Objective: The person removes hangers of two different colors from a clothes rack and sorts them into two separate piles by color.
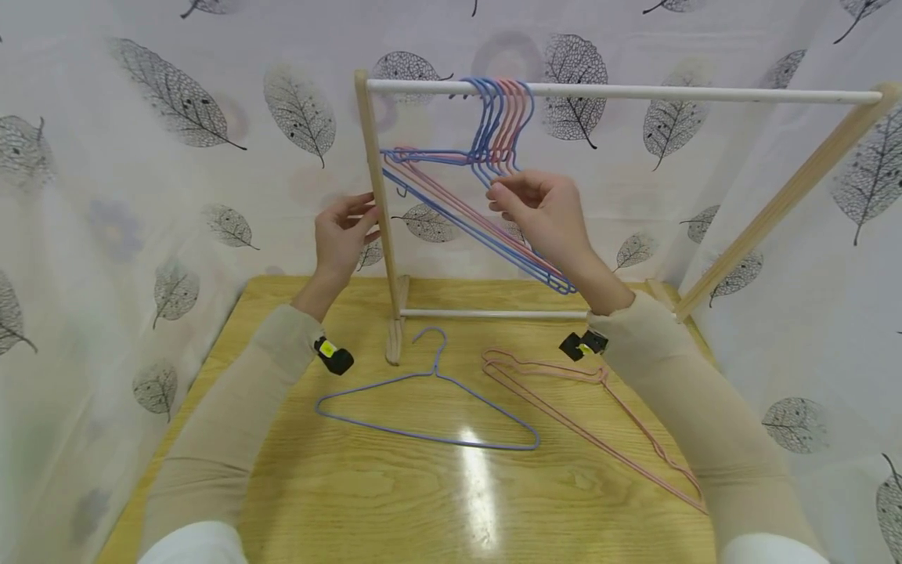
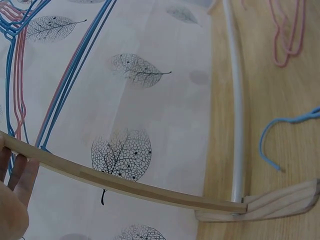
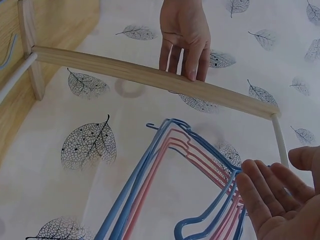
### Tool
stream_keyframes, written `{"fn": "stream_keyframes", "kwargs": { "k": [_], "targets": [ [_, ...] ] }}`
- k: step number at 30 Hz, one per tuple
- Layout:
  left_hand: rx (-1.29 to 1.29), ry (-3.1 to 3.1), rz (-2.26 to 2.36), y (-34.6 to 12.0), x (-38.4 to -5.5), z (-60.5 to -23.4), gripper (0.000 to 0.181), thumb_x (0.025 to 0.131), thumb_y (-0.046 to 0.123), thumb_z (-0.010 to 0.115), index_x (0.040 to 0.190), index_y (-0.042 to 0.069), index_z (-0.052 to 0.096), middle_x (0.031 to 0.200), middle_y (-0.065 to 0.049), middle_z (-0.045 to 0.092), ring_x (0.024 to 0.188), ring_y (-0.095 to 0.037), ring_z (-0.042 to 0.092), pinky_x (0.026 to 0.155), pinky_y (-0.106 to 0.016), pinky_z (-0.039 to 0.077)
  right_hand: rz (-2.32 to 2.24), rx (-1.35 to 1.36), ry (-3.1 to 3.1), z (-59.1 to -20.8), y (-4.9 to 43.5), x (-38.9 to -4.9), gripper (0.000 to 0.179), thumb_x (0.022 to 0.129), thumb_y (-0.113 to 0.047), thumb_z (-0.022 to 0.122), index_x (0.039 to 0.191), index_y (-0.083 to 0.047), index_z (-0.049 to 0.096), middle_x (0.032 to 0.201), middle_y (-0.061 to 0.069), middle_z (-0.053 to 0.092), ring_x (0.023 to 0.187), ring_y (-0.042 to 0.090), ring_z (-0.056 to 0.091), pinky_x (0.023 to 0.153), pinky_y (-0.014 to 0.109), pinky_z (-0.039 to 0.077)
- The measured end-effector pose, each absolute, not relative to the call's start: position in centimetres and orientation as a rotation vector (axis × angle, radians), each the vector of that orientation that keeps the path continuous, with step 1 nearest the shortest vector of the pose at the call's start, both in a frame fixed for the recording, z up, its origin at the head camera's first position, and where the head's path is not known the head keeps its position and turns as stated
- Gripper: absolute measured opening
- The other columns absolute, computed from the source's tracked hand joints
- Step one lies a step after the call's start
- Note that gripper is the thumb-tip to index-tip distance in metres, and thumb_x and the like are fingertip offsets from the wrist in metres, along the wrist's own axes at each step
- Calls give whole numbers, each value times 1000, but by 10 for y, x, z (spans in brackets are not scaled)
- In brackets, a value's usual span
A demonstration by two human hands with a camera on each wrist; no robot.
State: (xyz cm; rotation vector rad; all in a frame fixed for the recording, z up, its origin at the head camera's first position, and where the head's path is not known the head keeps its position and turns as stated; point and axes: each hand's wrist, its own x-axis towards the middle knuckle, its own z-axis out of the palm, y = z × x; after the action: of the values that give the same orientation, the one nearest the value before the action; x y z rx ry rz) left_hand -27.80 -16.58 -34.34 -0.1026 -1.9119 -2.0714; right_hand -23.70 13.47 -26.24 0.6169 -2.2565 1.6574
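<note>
My left hand [image 1: 341, 235] holds the left wooden post [image 1: 386, 235] of a hanger rack, thumb on one side and fingers behind, as the right wrist view shows. Blue and pink hangers [image 1: 503, 117] hang bunched on the rack's white top bar [image 1: 669, 93], toward its left. Close in front of their necks is my right hand [image 1: 550, 215], fingers loosely bent, thumb apart, nothing between them. On the table lie a blue hanger [image 1: 436, 371], hook away from me, and pink hangers [image 1: 602, 376] to its right, partly hidden by my right sleeve.
A white lower bar [image 1: 493, 314] joins the rack's feet near the back of the wooden table [image 1: 395, 501]. The right post [image 1: 782, 204] slants at the far right. Leaf-patterned curtains [image 1: 303, 180] surround the table behind and at both sides.
</note>
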Motion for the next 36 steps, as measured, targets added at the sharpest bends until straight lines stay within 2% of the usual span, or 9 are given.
{"fn": "stream_keyframes", "kwargs": {
  "k": [5,13,17,21,25,36],
  "targets": [
    [-114,-1932,-2042,-165,-278,-343,27,100,7,71,127,2,73,98,9,72,87,-8,71,82,-23,70,1592,586,-2280,-258,127,-244,25,104,-19,69,117,0,77,110,22,79,87,7,77,80,16,68],
    [-127,-1939,-2032,-164,-279,-344,28,101,7,71,128,0,72,95,13,70,87,-7,71,81,-22,70,1577,557,-2286,-256,127,-253,25,104,-19,69,117,1,77,108,17,81,84,1,74,77,12,65],
    [-130,-1946,-2017,-164,-278,-344,29,101,8,70,129,-2,71,96,12,71,87,-8,71,81,-21,70,1554,538,-2294,-254,128,-258,24,103,-18,69,116,0,77,104,13,82,84,6,75,77,12,63],
    [-128,-1939,-2024,-164,-278,-344,29,101,8,70,129,-2,70,96,12,70,87,-8,71,81,-21,70,1496,499,-2341,-251,127,-261,25,103,-20,70,118,-3,78,108,13,82,89,8,75,83,13,63],
    [-130,-1929,-2034,-164,-278,-344,29,101,6,70,129,-2,70,95,13,70,86,-7,70,82,-22,70,1475,455,-2381,-252,125,-261,26,104,-22,69,122,-5,77,118,14,80,94,4,72,93,18,63],
    [-124,-1906,-2047,-163,-278,-344,30,100,8,72,128,-2,71,95,11,71,85,-7,71,81,-22,70,1511,466,-2342,-255,112,-261,24,103,-19,69,121,-5,78,118,16,79,93,4,70,95,22,64]
  ]
}}
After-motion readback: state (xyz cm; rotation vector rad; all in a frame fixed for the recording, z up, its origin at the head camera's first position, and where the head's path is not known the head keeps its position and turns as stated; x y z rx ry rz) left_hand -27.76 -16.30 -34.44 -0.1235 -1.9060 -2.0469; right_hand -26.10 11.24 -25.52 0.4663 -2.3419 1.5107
